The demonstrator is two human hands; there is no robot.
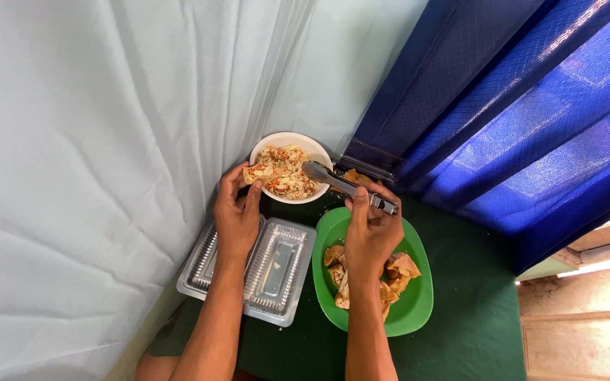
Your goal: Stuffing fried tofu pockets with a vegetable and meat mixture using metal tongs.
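Closest to the person, on the dark green worktop (460, 331), sits a clear plastic box (255, 271) with ridged sides, lying open and flat. Beside it is a round green plate (418, 296), smooth and shiny, with brown fried pieces (397, 271) that look crisp and bumpy. The right hand (370, 236) hovers over the plate, its grip closed around shiny metal tongs (340, 185). The tong tips reach into a white bowl (287, 140) farther back. The bowl is round and holds a shredded salad (287, 176), pale with orange bits. The left hand (238, 215) pinches a fried piece filled with salad (258, 173) at the bowl's near edge. Behind everything hang a soft white cloth (93, 141) and a blue tarp (517, 106).
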